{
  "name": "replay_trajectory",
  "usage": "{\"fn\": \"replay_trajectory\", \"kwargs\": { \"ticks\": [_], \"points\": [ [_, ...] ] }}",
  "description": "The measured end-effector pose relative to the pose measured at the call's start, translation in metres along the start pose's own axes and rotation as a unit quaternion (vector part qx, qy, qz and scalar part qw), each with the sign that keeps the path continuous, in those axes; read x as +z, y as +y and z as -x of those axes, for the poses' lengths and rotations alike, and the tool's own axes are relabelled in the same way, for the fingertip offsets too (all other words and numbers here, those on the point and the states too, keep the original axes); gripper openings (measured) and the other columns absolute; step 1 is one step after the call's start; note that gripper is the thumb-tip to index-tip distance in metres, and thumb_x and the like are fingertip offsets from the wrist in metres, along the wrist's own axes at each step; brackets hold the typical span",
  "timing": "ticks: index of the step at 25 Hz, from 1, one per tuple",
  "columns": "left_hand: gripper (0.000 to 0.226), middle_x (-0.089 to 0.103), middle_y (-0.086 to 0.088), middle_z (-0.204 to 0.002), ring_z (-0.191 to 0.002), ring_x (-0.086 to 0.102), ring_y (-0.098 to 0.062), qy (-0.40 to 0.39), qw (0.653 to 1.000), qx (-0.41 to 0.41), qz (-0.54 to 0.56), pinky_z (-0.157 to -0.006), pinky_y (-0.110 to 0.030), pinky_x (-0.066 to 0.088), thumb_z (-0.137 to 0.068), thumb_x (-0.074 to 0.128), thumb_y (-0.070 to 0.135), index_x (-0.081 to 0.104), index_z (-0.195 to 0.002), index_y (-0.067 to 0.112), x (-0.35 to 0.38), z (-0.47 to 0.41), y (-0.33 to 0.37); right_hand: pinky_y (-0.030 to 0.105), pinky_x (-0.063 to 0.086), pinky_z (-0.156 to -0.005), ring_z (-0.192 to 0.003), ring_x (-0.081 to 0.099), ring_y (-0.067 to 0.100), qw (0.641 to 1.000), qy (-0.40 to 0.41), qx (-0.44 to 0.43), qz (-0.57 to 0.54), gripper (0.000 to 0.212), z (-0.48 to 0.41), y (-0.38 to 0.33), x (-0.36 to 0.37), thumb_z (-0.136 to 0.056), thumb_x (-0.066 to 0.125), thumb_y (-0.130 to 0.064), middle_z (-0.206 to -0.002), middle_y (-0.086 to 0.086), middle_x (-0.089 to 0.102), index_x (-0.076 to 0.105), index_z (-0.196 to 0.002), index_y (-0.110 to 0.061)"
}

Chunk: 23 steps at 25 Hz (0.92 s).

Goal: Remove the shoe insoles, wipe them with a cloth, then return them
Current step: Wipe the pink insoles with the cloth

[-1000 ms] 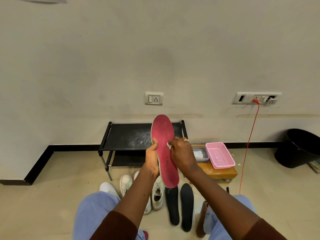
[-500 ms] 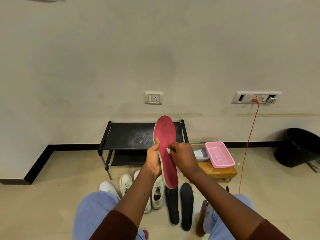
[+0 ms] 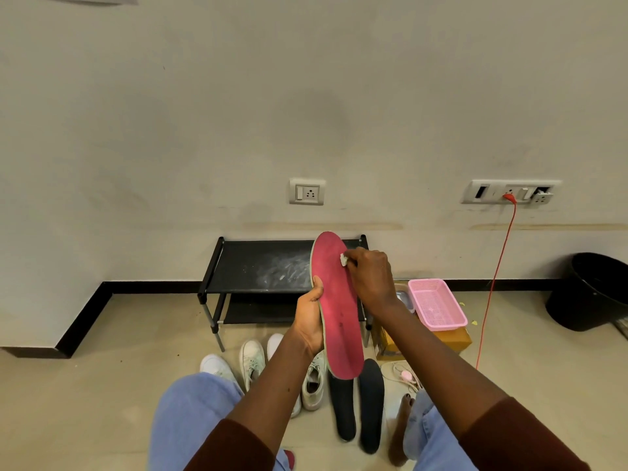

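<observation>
One red flat foam insole [image 3: 334, 311]. Two black foam insoles [image 3: 341, 402] [image 3: 371, 402]. Four white lace-up sneakers [image 3: 215, 365] [image 3: 252, 356] [image 3: 274, 343] [image 3: 314, 385]. One small white cloth scrap [image 3: 344, 260]. One black two-shelf metal rack [image 3: 251, 263]. One pink plastic mesh basket [image 3: 441, 324]. One black round bin [image 3: 577, 300]. Two white wall socket plates [image 3: 307, 191] [image 3: 509, 191]. One orange cable [image 3: 508, 198].

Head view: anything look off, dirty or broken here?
Two things. The shoe rack has a whitish scuffed smear across its top shelf, right of centre. The right wall socket plate looks damaged at its right end, with one module sitting crooked and open. The red insole looks intact, apart from a few dark specks.
</observation>
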<state>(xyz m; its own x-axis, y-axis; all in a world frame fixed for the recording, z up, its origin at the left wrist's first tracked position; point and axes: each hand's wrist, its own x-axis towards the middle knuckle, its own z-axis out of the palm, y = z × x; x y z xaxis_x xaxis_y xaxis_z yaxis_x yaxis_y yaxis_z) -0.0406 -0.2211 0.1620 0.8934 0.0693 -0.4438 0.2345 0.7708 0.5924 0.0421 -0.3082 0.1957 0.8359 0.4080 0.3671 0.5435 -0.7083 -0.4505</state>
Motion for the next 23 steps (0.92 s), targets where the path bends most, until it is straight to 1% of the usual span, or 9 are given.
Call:
{"fn": "replay_trajectory", "kwargs": {
  "ticks": [3,6,8,9,11,14,18,21,23],
  "points": [
    [0.048,0.072,-0.012,-0.085,-0.074,0.070,-0.025,-0.007,1.000,0.007,0.003,-0.064,-0.034,0.058,-0.099,0.030,0.044,0.056,-0.120,0.009,-0.004,-0.005,0.000,0.034,0.047,-0.082,-0.083,0.063,0.031,0.996,-0.071,-0.041,0.020,0.024,0.011,-0.003,0.002,-0.092,0.048,-0.007,-0.095,0.017,0.069,0.070,-0.101,-0.001],
    [0.050,0.073,-0.010,-0.081,-0.073,0.070,-0.024,-0.016,1.000,0.004,0.003,-0.066,-0.034,0.057,-0.099,0.029,0.046,0.061,-0.109,0.009,-0.003,-0.007,0.001,0.034,0.047,-0.076,-0.082,0.061,0.031,0.991,-0.120,-0.058,0.008,0.026,0.029,-0.012,0.003,-0.090,0.047,-0.006,-0.093,0.014,0.070,0.071,-0.099,-0.004],
    [0.051,0.072,-0.011,-0.083,-0.077,0.070,-0.025,-0.015,1.000,0.006,0.007,-0.075,-0.037,0.053,-0.098,0.031,0.047,0.062,-0.105,0.007,-0.003,-0.009,0.002,0.038,0.049,-0.074,-0.080,0.061,0.030,0.989,-0.131,-0.062,-0.014,0.026,0.039,-0.018,-0.001,-0.089,0.047,-0.003,-0.091,0.014,0.070,0.072,-0.097,-0.004],
    [0.053,0.072,-0.012,-0.087,-0.082,0.069,-0.026,-0.013,1.000,0.008,0.010,-0.079,-0.038,0.051,-0.097,0.032,0.049,0.062,-0.108,0.007,-0.003,-0.009,0.003,0.039,0.050,-0.074,-0.079,0.062,0.030,0.989,-0.133,-0.064,-0.025,0.026,0.043,-0.020,-0.003,-0.089,0.047,-0.004,-0.091,0.015,0.071,0.072,-0.097,-0.004],
    [0.060,0.071,-0.012,-0.094,-0.089,0.067,-0.027,-0.012,1.000,0.012,0.006,-0.082,-0.039,0.052,-0.095,0.031,0.055,0.061,-0.115,0.007,-0.004,-0.011,0.004,0.035,0.051,-0.077,-0.082,0.064,0.028,0.989,-0.132,-0.060,-0.035,0.025,0.046,-0.020,-0.003,-0.090,0.048,-0.006,-0.095,0.013,0.071,0.071,-0.100,-0.005],
    [0.065,0.073,-0.010,-0.086,-0.081,0.071,-0.023,-0.009,1.000,0.010,-0.014,-0.070,-0.034,0.057,-0.094,0.025,0.060,0.061,-0.112,0.010,-0.001,-0.009,0.004,0.033,0.051,-0.078,-0.080,0.064,0.026,0.991,-0.122,-0.042,-0.022,0.025,0.043,-0.016,0.002,-0.093,0.047,-0.011,-0.093,0.013,0.071,0.071,-0.100,-0.004],
    [0.060,0.073,-0.008,-0.076,-0.068,0.072,-0.020,-0.008,0.999,-0.001,-0.049,-0.057,-0.030,0.058,-0.097,0.019,0.054,0.059,-0.108,0.011,0.002,-0.006,0.001,0.026,0.047,-0.075,-0.075,0.063,0.027,0.997,-0.081,-0.018,0.006,0.026,0.024,-0.007,0.006,-0.094,0.046,-0.011,-0.086,0.016,0.069,0.070,-0.092,-0.001],
    [0.055,0.071,-0.006,-0.067,-0.058,0.070,-0.017,-0.017,0.997,0.005,-0.072,-0.051,-0.027,0.056,-0.099,0.020,0.049,0.058,-0.108,0.010,0.002,-0.004,0.000,0.038,0.052,-0.077,-0.074,0.063,0.030,0.998,-0.051,0.018,0.017,0.026,0.005,-0.001,0.005,-0.093,0.045,-0.007,-0.084,0.019,0.069,0.069,-0.089,0.001],
    [0.054,0.071,-0.007,-0.068,-0.059,0.069,-0.018,-0.019,0.998,0.007,-0.060,-0.052,-0.028,0.057,-0.099,0.022,0.049,0.059,-0.107,0.011,0.001,-0.004,0.001,0.040,0.052,-0.077,-0.075,0.064,0.030,0.999,-0.042,0.027,0.015,0.025,-0.001,-0.001,0.004,-0.093,0.046,-0.007,-0.086,0.019,0.069,0.070,-0.089,0.001]
  ]
}}
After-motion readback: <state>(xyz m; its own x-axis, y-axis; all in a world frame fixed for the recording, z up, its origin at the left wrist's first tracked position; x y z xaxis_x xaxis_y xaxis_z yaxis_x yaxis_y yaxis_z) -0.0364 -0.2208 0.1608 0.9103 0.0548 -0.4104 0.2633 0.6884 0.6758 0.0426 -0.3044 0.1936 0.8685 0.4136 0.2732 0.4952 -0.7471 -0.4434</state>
